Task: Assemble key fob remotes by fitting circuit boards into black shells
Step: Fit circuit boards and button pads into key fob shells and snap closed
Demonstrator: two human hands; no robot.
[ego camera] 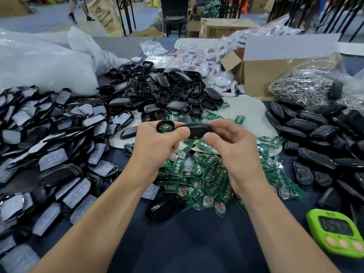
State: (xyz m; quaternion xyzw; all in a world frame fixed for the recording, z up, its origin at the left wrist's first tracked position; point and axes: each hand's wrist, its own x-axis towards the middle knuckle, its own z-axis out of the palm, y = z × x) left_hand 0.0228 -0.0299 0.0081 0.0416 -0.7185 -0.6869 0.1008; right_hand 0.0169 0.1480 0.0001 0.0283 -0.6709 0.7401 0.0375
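While my left hand [155, 142] pinches a black shell [166, 121] with a green circuit board [163, 128] lying in it, my right hand [232, 144] grips the mating black cover [199, 130] just beside it. Both are held above the pile of loose boards [206, 174] mid-desk [197, 243]. I'd check that the board sits flat, square the two rims, then squeeze evenly from one end.

Dark blue table [197, 243], black shells [163, 91], green circuit boards [208, 174], lime timer [336, 233]
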